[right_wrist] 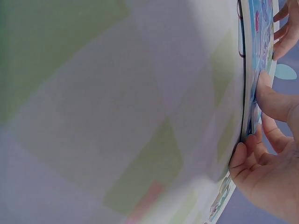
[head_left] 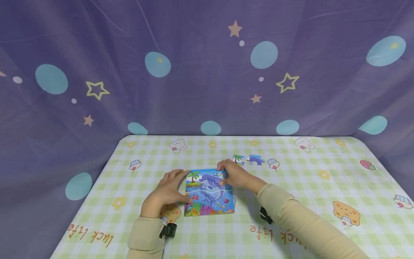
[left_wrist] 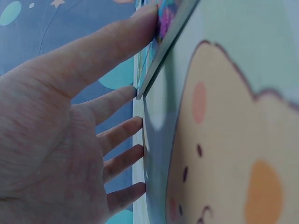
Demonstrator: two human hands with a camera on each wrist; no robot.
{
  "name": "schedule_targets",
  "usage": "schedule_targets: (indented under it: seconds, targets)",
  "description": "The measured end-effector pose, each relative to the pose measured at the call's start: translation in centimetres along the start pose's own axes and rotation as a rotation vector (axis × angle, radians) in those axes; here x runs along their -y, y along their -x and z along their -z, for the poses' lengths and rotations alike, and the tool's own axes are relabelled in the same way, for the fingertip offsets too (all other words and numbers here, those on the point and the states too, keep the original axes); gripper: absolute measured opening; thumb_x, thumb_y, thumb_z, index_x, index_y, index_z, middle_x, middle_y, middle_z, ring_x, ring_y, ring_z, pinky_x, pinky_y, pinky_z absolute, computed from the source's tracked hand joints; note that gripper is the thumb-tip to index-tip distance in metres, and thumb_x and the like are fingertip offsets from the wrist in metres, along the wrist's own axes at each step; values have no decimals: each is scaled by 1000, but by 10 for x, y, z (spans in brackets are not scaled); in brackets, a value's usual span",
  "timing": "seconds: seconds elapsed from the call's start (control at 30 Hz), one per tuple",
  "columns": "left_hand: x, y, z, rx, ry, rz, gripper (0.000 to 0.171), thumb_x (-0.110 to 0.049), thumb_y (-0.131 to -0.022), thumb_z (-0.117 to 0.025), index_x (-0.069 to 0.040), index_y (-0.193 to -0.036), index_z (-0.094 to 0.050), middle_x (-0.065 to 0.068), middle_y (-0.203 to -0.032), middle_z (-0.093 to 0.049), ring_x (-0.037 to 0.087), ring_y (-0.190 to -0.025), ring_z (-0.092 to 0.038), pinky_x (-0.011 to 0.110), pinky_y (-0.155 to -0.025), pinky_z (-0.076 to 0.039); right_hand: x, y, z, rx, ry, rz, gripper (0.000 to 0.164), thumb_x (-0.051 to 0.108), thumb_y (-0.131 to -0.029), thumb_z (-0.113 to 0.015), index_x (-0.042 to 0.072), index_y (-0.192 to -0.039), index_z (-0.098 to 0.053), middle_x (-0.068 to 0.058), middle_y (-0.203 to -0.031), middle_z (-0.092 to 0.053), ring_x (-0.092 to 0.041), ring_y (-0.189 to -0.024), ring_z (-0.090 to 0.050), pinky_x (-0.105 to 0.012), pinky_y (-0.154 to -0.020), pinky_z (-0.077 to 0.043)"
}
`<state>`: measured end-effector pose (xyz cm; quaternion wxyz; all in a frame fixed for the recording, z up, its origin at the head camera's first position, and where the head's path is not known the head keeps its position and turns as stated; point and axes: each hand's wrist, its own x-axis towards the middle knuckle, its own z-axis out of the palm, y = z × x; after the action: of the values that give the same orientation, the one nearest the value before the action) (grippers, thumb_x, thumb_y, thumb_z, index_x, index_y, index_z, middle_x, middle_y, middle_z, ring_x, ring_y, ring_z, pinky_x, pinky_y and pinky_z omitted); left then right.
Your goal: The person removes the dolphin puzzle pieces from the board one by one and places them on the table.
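A square jigsaw puzzle [head_left: 207,199] lies flat on the cloth, showing two dolphins, a palm tree and coral. My left hand [head_left: 166,189] is at its left side. The left thumb [left_wrist: 112,44] rests on the puzzle's edge, while the other fingers stretch out, spread along the cloth. Around the upper right corner curls my right hand [head_left: 237,174]. Its thumb [right_wrist: 268,95] presses the picture side, with the fingertips at the far and right edges. Whether a separate piece lies under those fingers is hidden. Two loose puzzle pieces lie beyond: a palm tree piece [head_left: 238,159] and a dolphin piece [head_left: 256,160].
A green and white checked cloth [head_left: 307,190] with cartoon prints covers the table. Behind its far edge hangs a purple curtain [head_left: 200,90] with stars and blue ovals. Dark straps [head_left: 168,230] sit at both wrists.
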<state>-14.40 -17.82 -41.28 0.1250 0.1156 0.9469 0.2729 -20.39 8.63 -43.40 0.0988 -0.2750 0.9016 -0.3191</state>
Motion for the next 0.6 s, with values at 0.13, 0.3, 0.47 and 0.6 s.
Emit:
schedule_targets:
  seconds: [0.13, 0.3, 0.47, 0.6]
  targets:
    - [0, 0, 0, 4, 4, 10, 97, -32, -73, -89, -11, -153, -39, 17, -156, -29, 43, -142, -23, 65, -111, -23, 1, -1, -1, 3, -1, -35, 40, 12, -82, -82, 4, -115, -62, -7, -108, -55, -25, -104, -53, -42, -95, -46]
    - [0, 1, 1, 9, -9, 15, 97, -34, -73, -89, -12, -153, -38, 16, -157, -29, 43, -142, -22, 65, -112, -22, 3, -1, -2, 5, 10, -56, 41, 12, -83, -81, 3, -119, -64, -8, -111, -55, -25, -106, -55, -42, -96, -46]
    - [0, 1, 0, 7, -9, 16, 97, -34, -73, -89, -12, -153, -38, 16, -156, -29, 43, -142, -22, 65, -111, -23, 4, 0, -1, -5, -10, -60, 40, 11, -82, -82, 4, -117, -63, -8, -111, -55, -26, -106, -55, -42, -97, -46]
    - [0, 1, 0, 2, -4, 18, 98, -34, -72, -89, -12, -153, -39, 17, -156, -30, 43, -142, -23, 64, -111, -23, 2, 1, 0, -18, -62, -18, 37, 5, -81, -81, 3, -113, -63, -9, -113, -59, -26, -107, -57, -42, -97, -47]
